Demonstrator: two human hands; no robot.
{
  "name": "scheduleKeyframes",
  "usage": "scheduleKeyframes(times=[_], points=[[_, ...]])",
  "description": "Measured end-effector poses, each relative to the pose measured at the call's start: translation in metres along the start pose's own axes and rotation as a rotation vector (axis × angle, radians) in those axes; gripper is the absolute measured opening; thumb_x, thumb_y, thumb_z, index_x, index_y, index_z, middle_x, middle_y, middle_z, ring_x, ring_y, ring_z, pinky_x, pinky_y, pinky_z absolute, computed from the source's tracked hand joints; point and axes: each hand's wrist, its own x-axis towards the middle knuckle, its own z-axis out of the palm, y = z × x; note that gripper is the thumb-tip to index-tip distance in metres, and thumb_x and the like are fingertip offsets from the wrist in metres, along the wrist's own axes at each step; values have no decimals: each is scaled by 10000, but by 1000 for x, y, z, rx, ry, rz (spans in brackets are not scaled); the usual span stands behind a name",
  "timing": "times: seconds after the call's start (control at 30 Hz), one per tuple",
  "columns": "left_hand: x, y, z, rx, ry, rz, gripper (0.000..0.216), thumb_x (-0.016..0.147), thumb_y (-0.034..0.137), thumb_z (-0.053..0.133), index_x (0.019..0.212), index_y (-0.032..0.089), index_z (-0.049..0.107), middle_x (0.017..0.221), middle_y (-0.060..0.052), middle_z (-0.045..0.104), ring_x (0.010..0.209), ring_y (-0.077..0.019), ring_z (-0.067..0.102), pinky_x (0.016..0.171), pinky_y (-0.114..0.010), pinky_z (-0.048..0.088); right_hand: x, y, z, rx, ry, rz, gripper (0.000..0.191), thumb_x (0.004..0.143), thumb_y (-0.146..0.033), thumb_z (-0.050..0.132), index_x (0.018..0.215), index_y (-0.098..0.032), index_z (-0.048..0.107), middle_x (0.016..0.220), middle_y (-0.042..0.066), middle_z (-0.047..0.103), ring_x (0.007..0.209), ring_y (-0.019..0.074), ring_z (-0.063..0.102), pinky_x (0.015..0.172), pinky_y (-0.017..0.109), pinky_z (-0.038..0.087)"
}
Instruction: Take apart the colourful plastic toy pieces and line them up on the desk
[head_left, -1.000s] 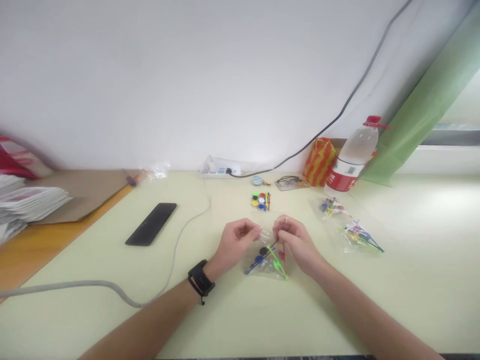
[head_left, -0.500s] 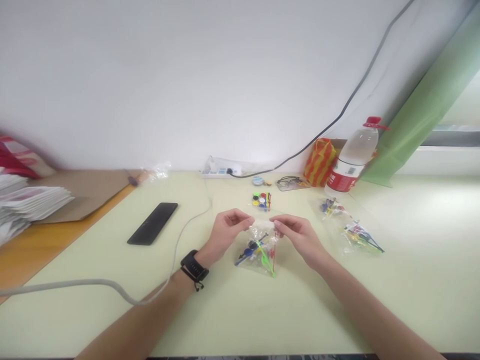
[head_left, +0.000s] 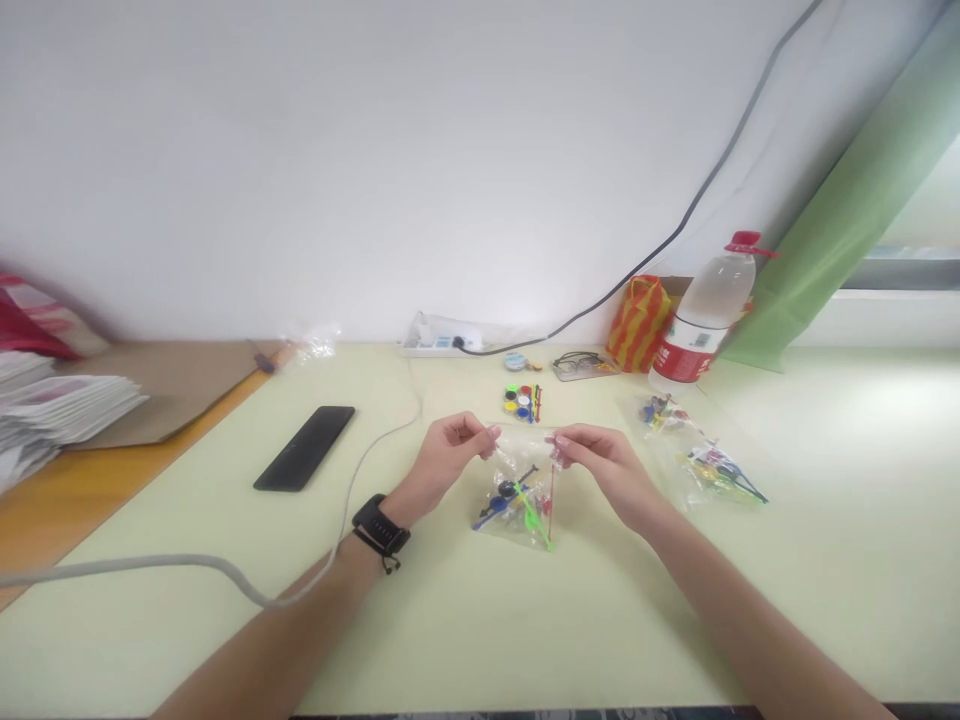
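A small clear plastic bag (head_left: 520, 500) with coloured plastic pieces inside, blue, black, green and red, hangs just above the pale green table (head_left: 525, 620). My left hand (head_left: 448, 462) pinches the bag's top left corner, and a black watch sits on that wrist. My right hand (head_left: 600, 462) pinches the top right corner. Both hands are closed on the bag's upper edge, a short way apart.
Two more clear bags of coloured pieces (head_left: 701, 455) lie to the right. A small set of coloured discs (head_left: 523, 401) sits behind my hands. A black phone (head_left: 304, 447), a grey cable (head_left: 225, 575), a power strip (head_left: 442, 340), a water bottle (head_left: 705, 320) and stacked papers (head_left: 52, 410) surround them.
Both hands have lifted the bag's top edge up and slightly left, and the bag now hangs straighter between them.
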Motion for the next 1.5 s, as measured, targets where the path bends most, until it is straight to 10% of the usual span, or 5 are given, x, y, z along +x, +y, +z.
scheduleKeyframes(times=[0.53, 0.9, 1.23, 1.5], points=[[-2, 6, -2, -81, -107, 0, 305, 808, 335, 843, 1051, 168, 763, 828, -55, 738, 730, -147, 638, 723, -285, 516, -2, 2, -3, -1, 5, -36, 242, 825, -419, 759, 979, -256, 849, 717, 24, 683, 742, 194, 594, 763, 374, 512], [-4, 12, -1, -264, -89, -70, 61, 760, 188, 796, 808, 151, 788, 779, -79, 731, 707, -154, 617, 679, -282, 489, -1, 4, -7, 59, -87, -148, 169, 869, -298, 687, 873, -283, 856, 804, 44, 639, 787, 202, 570, 774, 375, 460], [-6, 9, 10, -53, -23, -30, 326, 837, 392, 812, 1066, 168, 755, 792, -45, 724, 719, -149, 631, 693, -272, 509, -5, 1, -6, -82, -72, -248, 220, 897, -346, 649, 959, -301, 855, 951, 76, 674, 915, 250, 615, 801, 390, 497], [-10, 12, 18, -34, -24, -56, 258, 789, 365, 853, 912, 146, 793, 791, -63, 757, 714, -157, 657, 682, -268, 523, -3, -3, -1, 21, -42, -122, 253, 924, -464, 665, 1055, -265, 750, 1007, 59, 709, 959, 233, 639, 862, 371, 515]])
